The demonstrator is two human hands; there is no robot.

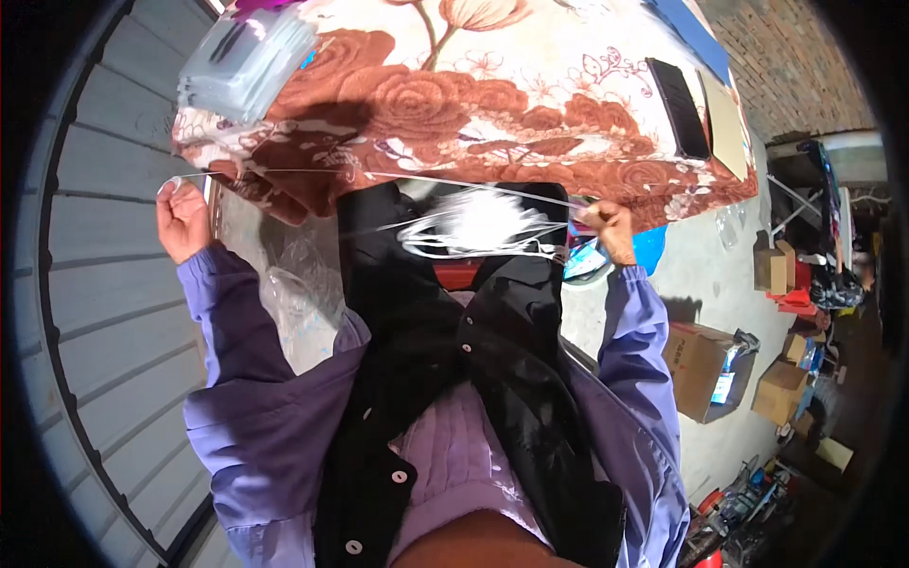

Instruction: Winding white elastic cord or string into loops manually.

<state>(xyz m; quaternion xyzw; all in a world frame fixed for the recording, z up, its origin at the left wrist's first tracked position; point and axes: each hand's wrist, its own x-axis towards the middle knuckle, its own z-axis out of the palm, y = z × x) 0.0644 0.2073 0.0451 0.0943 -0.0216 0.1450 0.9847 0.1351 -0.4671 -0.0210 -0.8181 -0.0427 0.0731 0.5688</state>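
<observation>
Left hand (pixel 182 220) at left-centre of frame, arm stretched out wide, fingers pinched shut on the end of a thin white cord (pixel 379 175). The cord runs taut and near-horizontal across the frame to the right hand (pixel 611 230) at right-centre, so the spread arms look like they're there to keep it tensioned.

Right hand: fingers curled closed around the cord end, probably also something small and blue just beneath it; too blurred to tell what.

Between the hands, centre frame, a loose white bundle of cord loops (pixel 478 227) hangs below the taut line, motion-blurred. Reads as slack coils being fed or wound, with the straight run pulled off the top.

Behind the cord, upper half of frame: table with floral red-and-cream cloth (pixel 492 95). Stack of clear plastic packets (pixel 246 62) sits on its upper-left corner, a dark flat phone-like slab (pixel 678 106) near its right edge, both well apart from the hands and out of the cord's path.

Clear plastic bag (pixel 294 284) hangs below the table edge at left, beside the left forearm.

Cardboard boxes (pixel 701 364) on the floor at lower right, well apart.
</observation>
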